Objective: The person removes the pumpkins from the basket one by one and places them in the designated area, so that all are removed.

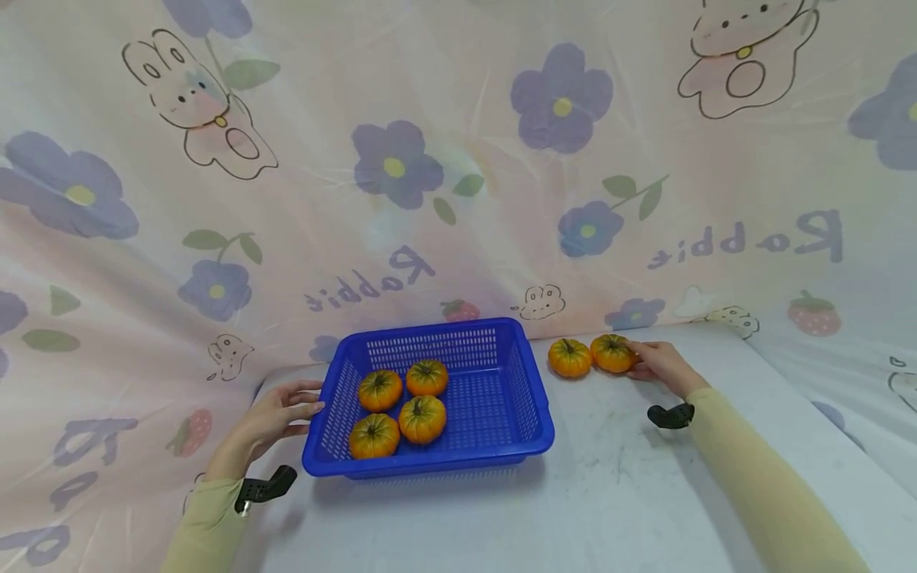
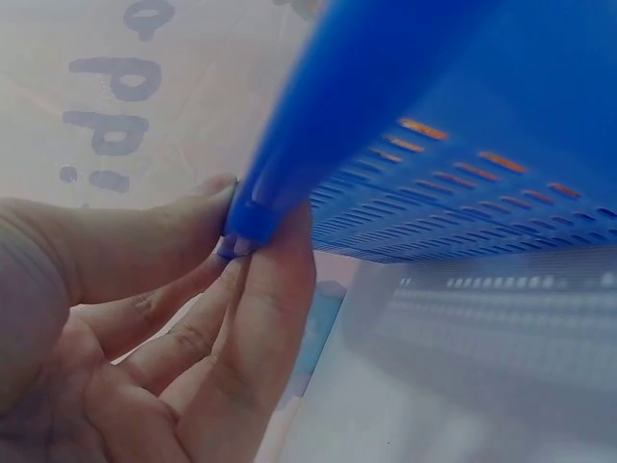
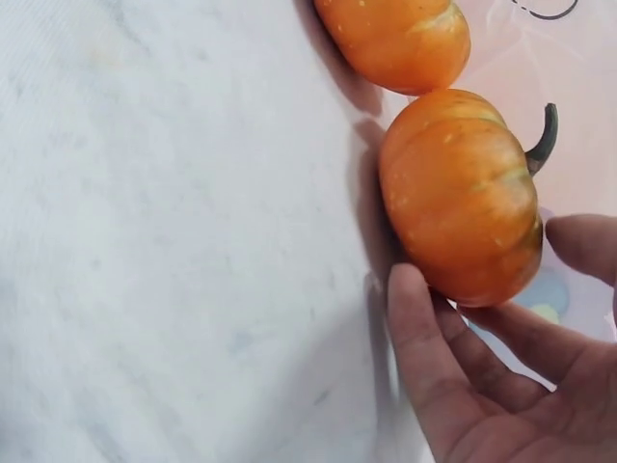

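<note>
My left hand (image 1: 275, 418) pinches the blue basket (image 1: 466, 456) by its edge, four pumpkins (image 1: 423, 419) inside — and on the table (image 1: 609, 493) beyond, my right hand (image 1: 662, 368) has thumb and fingers round the outer pumpkin (image 1: 611, 353), beside another pumpkin (image 1: 569, 358).

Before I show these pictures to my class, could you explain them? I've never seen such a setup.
No machine here: a person works bare-handed. The wide picture comes from a camera on the head; the close ones, from a camera on each wrist. On the pale surface stands a blue basket with four orange pumpkins inside and two more pumpkins to its right. The left hand pinches the basket's rim. The right hand has its fingers on the farther pumpkin; whether that grip is closed, I cannot tell.
</note>
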### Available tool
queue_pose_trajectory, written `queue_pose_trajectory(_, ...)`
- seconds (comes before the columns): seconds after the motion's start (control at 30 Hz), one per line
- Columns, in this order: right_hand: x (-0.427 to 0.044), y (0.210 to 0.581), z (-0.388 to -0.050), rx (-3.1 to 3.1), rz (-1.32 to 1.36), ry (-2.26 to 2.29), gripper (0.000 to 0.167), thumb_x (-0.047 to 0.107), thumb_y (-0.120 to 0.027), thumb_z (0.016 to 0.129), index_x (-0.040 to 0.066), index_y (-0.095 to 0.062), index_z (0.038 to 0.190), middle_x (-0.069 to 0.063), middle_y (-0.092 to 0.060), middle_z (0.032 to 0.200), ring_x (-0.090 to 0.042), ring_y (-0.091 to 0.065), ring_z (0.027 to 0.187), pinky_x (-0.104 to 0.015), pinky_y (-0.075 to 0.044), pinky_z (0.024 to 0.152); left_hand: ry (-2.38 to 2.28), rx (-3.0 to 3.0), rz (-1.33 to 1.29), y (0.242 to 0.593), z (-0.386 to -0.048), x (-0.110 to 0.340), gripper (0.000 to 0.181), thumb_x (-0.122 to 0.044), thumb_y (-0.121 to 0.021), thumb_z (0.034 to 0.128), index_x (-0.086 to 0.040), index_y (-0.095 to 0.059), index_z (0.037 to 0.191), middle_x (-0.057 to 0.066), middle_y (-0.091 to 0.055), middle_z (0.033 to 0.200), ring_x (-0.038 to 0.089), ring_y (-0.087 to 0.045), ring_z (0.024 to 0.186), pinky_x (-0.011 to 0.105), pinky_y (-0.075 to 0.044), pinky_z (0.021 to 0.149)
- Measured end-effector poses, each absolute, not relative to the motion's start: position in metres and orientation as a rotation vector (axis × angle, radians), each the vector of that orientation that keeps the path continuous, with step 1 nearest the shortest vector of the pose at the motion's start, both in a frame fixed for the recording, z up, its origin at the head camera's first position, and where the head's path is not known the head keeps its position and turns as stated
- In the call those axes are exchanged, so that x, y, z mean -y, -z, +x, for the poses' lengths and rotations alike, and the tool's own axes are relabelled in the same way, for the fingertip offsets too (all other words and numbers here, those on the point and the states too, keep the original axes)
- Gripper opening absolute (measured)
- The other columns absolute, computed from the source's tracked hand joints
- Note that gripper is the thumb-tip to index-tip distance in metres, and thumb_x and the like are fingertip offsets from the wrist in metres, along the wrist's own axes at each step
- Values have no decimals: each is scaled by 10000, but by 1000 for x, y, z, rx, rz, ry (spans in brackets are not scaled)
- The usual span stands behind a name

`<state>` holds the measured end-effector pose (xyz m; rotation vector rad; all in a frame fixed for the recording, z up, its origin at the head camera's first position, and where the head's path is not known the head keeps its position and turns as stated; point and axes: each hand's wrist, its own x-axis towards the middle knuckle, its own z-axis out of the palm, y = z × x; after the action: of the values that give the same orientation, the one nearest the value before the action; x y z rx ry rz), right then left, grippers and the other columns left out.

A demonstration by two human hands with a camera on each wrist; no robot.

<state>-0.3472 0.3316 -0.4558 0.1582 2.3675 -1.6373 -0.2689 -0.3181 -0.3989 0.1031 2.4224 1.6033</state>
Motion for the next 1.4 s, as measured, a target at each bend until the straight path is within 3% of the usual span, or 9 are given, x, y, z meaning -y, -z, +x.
queue_pose_trajectory(0.5,-341,445,-341,-2554,182,1454,631,326,-354,1036,-202,-265,1370,-381,-416,1284,-350,-597,997,-386,-512,881,-1602,-2403,120,396,-271,315,606,-206,-642,932,37,-354,1406,223,-548,1221,269,-625,958,396,-540,829)
queue_pose_trajectory(0.73,-341,417,-340,-2746,65,1431,594,327,-335,1043,-201,-346,1316,-385,-463,1232,-416,-568,1045,-317,-532,835,-1602,-2396,125,400,-270,314,602,-198,-639,933,46,-355,1404,213,-558,1202,266,-632,940,393,-546,815)
queue_pose_trajectory(1.03,-295,363,-345,-2705,-111,1541,567,349,-353,1039,-112,-366,1369,-314,-477,1263,-403,-511,1141,-419,-436,970,-1573,-2448,131,392,-272,319,602,-212,-647,928,38,-368,1399,236,-548,1213,270,-634,940,393,-548,810)
queue_pose_trajectory(1.4,-232,337,-347,-2503,-339,1636,520,323,-412,1033,-40,-368,1404,-297,-479,1313,-399,-518,1180,-458,-420,984,-1587,-2427,98,397,-267,317,595,-212,-652,924,30,-377,1393,202,-570,1193,264,-624,942,404,-545,817)
